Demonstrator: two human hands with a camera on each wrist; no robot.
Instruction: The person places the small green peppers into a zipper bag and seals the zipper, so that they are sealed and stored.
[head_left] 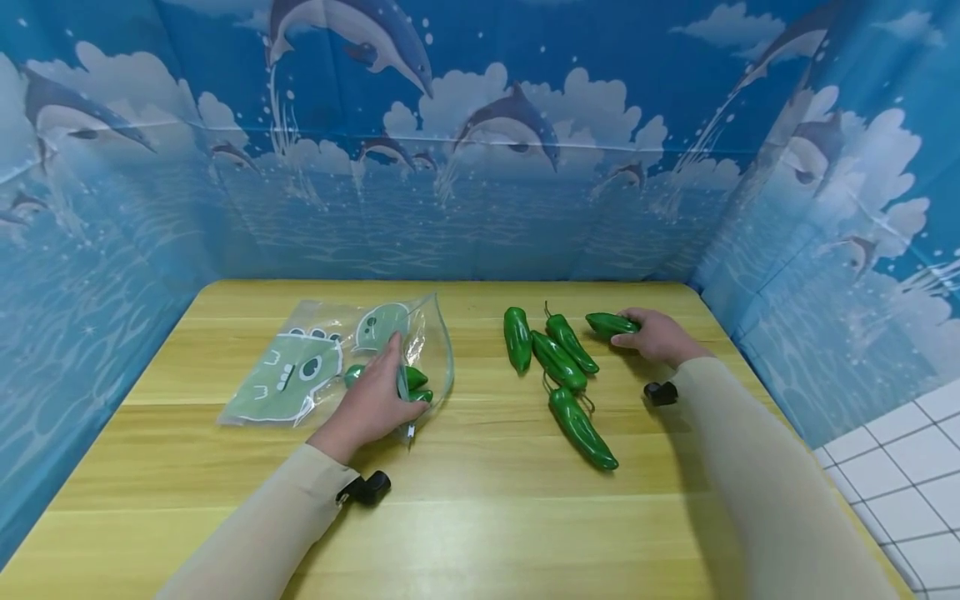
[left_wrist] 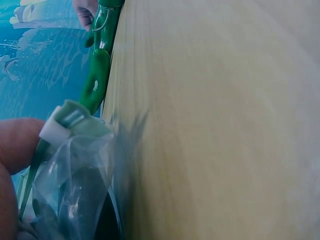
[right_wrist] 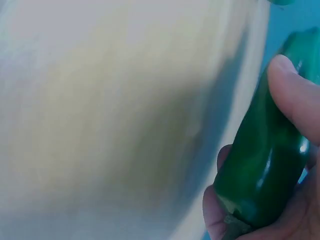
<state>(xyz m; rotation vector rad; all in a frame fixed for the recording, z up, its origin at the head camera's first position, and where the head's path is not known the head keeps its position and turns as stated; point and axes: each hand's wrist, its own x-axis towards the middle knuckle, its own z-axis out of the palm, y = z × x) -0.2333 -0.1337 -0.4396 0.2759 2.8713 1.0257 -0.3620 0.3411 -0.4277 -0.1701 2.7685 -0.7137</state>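
On the left side of the table lies a clear zip bag [head_left: 281,379] printed with pale green cartoon figures. My left hand [head_left: 375,400] grips its near rim, the thumb beside the white zip slider [left_wrist: 55,131] in the left wrist view. Green peppers [head_left: 417,377] show inside the bag, partly hidden by that hand. Over at the right, my right hand [head_left: 656,336] holds a green pepper [head_left: 603,323], thumb on one side and fingers curled round the other. In the right wrist view this pepper [right_wrist: 265,165] is glossy, with its stem end near the palm.
Several more green peppers lie between the hands, among them an upright one [head_left: 517,339] and a long curved one [head_left: 583,429] nearer me. The wooden table [head_left: 480,533] is bordered by a dolphin-print curtain [head_left: 480,217] at the back and sides. White tiles [head_left: 911,467] show at lower right.
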